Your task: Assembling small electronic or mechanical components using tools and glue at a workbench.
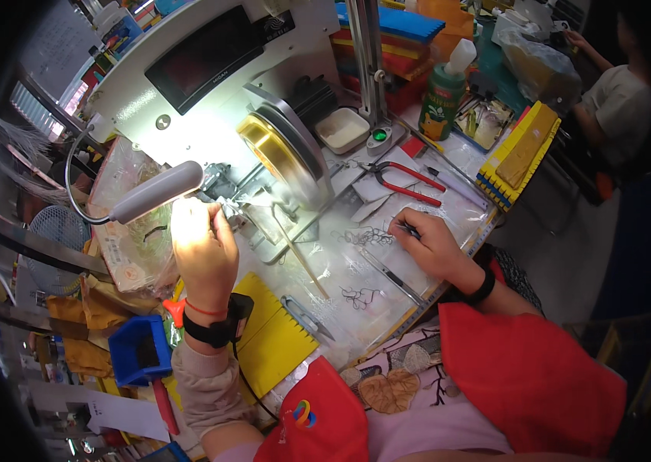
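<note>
My left hand [206, 250] is raised under a bright lamp [160, 191], beside small metal fittings of a bench machine. Its fingertips are pinched together, and glare hides what they hold. To their right stands the machine's gold-rimmed grey wheel [264, 150]. My right hand [427, 242] is low over the right of the bench, with thumb and fingers closed on a small dark thing I cannot name. Beside those fingertips lies a tangle of thin dark curled pieces [364, 236]. A smaller cluster of curled pieces [360, 297] and a slim metal tool [391, 277] lie nearer me.
Red-handled pliers [410, 173] lie beyond my right hand. A green bottle [441, 100] and white dish [342, 129] stand farther back. Yellow ribbed trays [268, 339] and a blue bin [140, 350] are at front left. Another person [618, 108] sits at far right.
</note>
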Motion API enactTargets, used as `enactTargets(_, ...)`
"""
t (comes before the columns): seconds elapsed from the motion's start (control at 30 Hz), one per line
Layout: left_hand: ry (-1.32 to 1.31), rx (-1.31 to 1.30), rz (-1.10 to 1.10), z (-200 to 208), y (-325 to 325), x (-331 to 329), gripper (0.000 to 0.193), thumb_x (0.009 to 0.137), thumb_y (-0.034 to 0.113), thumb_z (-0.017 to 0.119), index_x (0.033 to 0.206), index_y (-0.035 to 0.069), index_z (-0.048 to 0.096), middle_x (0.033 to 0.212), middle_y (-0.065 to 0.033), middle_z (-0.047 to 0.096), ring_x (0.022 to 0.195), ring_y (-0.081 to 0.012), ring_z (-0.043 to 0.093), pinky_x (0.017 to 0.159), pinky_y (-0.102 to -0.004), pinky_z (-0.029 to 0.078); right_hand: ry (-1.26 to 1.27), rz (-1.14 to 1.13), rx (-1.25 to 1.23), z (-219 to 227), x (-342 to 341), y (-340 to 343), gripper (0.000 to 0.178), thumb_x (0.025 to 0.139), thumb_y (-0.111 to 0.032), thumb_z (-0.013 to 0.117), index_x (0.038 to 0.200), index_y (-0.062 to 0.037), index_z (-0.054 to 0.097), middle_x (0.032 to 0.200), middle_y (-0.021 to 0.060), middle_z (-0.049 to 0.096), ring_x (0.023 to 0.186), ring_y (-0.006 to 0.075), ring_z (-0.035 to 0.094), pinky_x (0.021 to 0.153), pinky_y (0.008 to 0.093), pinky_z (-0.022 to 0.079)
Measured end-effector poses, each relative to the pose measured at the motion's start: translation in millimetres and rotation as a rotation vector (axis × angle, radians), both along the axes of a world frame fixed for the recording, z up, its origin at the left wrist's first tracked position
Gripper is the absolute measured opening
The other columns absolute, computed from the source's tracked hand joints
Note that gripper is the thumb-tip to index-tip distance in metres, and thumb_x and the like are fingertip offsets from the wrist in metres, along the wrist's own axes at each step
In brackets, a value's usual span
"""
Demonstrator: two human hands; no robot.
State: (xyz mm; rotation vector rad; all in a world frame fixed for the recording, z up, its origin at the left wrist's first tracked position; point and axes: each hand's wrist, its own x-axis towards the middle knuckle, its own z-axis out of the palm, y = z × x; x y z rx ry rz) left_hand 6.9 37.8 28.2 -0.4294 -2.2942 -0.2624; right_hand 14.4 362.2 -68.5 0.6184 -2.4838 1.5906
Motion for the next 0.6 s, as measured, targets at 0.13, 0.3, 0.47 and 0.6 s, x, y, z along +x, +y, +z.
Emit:
enactTargets(0.13,-0.001,-0.011,0.005,2.3,1.1,1.0,0.009,0.081,-0.005,0.062,0.087,-0.002,0.058,0.083,-0.0167,0.053,0.080,-0.0358,0.054,0.072,-0.0429,0.044,-0.098,0.003,0.008,5.3,1.6,0.3,0.017,0.092,-0.016,0.061,0.090,0.0004,0.058,0.074,0.0173,0.060,0.063,0.0302,0.057,0.060,0.0359,0.043)
enactTargets(0.3,-0.042,0.016,0.058,5.7,2.8,6.5,0.008,0.083,-0.001,0.065,0.091,0.000,0.065,0.084,-0.0145,0.055,0.078,-0.0309,0.058,0.069,-0.0387,0.046,-0.127,-0.002,-0.032,0.6,2.6,-0.7,0.016,0.092,-0.015,0.061,0.091,0.0006,0.058,0.074,0.0177,0.059,0.063,0.0304,0.056,0.060,0.0362,0.043)
enactTargets(0.47,-0.038,0.020,0.169,8.4,5.3,9.6,0.007,0.083,0.004,0.068,0.090,0.003,0.068,0.085,-0.0137,0.055,0.076,-0.0305,0.059,0.066,-0.0401,0.047,-0.126,0.003,-0.008,4.4,2.9,-0.2,0.015,0.092,-0.015,0.061,0.091,0.0003,0.058,0.075,0.0174,0.060,0.065,0.0303,0.058,0.060,0.0357,0.044)
enactTargets(0.6,-0.082,-0.024,0.199,12.5,8.0,8.4,0.007,0.083,0.005,0.067,0.090,0.003,0.065,0.087,-0.0140,0.055,0.077,-0.0313,0.058,0.067,-0.0406,0.046,-0.103,0.005,-0.008,3.5,0.7,-0.9,0.016,0.092,-0.015,0.061,0.091,0.0000,0.058,0.076,0.0171,0.061,0.066,0.0305,0.059,0.061,0.0362,0.044)
